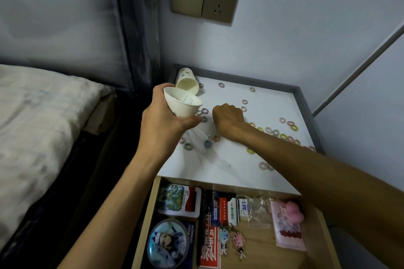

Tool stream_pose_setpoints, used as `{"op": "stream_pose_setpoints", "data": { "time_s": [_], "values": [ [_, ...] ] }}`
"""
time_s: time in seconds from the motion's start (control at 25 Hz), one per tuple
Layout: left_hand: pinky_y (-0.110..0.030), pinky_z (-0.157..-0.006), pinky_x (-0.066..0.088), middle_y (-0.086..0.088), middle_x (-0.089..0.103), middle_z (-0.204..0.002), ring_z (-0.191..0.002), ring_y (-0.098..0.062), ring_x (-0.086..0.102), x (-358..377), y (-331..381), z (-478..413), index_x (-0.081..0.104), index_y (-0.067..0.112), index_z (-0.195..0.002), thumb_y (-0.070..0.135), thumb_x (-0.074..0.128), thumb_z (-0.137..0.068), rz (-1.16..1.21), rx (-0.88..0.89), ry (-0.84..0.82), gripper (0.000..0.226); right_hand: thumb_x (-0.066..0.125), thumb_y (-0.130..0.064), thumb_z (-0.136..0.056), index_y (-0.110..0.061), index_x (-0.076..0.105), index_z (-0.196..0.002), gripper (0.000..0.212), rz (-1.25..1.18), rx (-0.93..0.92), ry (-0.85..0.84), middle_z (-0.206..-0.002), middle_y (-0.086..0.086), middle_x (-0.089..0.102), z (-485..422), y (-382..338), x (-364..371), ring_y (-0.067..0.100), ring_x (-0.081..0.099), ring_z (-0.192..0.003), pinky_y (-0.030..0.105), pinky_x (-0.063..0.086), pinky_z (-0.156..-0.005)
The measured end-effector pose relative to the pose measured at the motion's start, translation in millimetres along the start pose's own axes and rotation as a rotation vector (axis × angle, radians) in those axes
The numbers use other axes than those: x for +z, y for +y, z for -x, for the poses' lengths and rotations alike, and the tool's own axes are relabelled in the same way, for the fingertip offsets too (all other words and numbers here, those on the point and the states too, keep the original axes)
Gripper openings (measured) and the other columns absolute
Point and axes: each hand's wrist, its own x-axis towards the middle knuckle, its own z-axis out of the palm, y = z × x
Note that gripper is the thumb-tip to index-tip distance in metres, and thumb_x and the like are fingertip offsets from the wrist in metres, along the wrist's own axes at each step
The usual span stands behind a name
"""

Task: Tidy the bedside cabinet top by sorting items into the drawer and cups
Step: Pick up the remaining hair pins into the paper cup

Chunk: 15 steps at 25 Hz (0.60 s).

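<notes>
1. Fingers (158,91) of the left hand (161,116) wrap round a paper cup (183,106), held tilted over the cabinet top (218,166), something white inside
2. The right hand (228,121) sits knuckles-up on the top, fingers curled under; whether they pinch anything, I cannot tell
3. Coloured rings (284,136) lie scattered; a white cord (203,134) is just beside that hand; a second cup (188,82) lies tipped over; the drawer (262,253) stands open
4. Likely step: gathering small bits into the cup. Next needs a clean pinch, then a drop over the cup's mouth
</notes>
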Motion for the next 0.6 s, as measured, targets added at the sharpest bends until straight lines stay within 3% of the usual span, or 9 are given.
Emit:
{"op": "stream_pose_setpoints", "data": {
  "time_s": [0.12,0.28,0.44,0.52,0.6],
  "values": [
    [-0.006,-0.061,0.047,0.013,0.057,-0.099,-0.087,-0.003,0.057,-4,-2,-1,0.046,0.026,-0.122,0.023,0.090,-0.062,-0.020,0.000,0.011,0.074,0.058,0.000,-0.087,-0.003,0.060,-0.115,0.028,-0.024,0.003,-0.028,-0.120,0.016,0.061,-5,2,3,0.033,0.059,-0.110,0.031,0.038,-0.076],
    [-0.029,-0.069,0.058,0.008,0.058,-0.105,-0.091,-0.010,0.060,-7,-3,-3,0.046,0.026,-0.124,0.022,0.090,-0.062,-0.031,-0.006,0.025,0.076,0.055,-0.006,-0.092,0.000,0.061,-0.110,0.020,-0.104,0.010,-0.044,-0.115,0.018,0.063,-14,9,8,0.034,0.062,-0.103,0.030,0.039,-0.070],
    [-0.019,-0.065,0.052,0.013,0.057,-0.102,-0.089,-0.002,0.057,-8,-5,-3,0.046,0.027,-0.125,0.023,0.089,-0.063,-0.039,0.001,0.015,0.075,0.054,-0.019,-0.097,-0.006,0.059,-0.087,0.018,-0.457,0.040,0.068,-0.100,0.020,0.068,-23,27,-2,0.033,0.066,-0.092,0.033,0.050,-0.071],
    [-0.013,-0.061,0.048,0.015,0.057,-0.101,-0.088,-0.001,0.056,-8,-6,-2,0.045,0.028,-0.124,0.024,0.089,-0.064,-0.047,-0.005,0.009,0.075,0.052,-0.017,-0.098,-0.006,0.056,-0.081,0.020,-0.716,-0.017,0.137,-0.086,0.013,0.071,-17,31,-23,0.018,0.069,-0.072,0.029,0.054,-0.064],
    [-0.011,-0.059,0.047,0.017,0.055,-0.098,-0.087,0.001,0.056,-7,-7,-2,0.045,0.029,-0.124,0.024,0.089,-0.064,-0.056,-0.015,0.005,0.075,0.052,-0.014,-0.099,-0.006,0.057,-0.083,0.018,-0.799,-0.158,0.166,-0.079,0.007,0.071,-3,33,-52,0.009,0.065,-0.062,0.020,0.051,-0.059]
  ]
}}
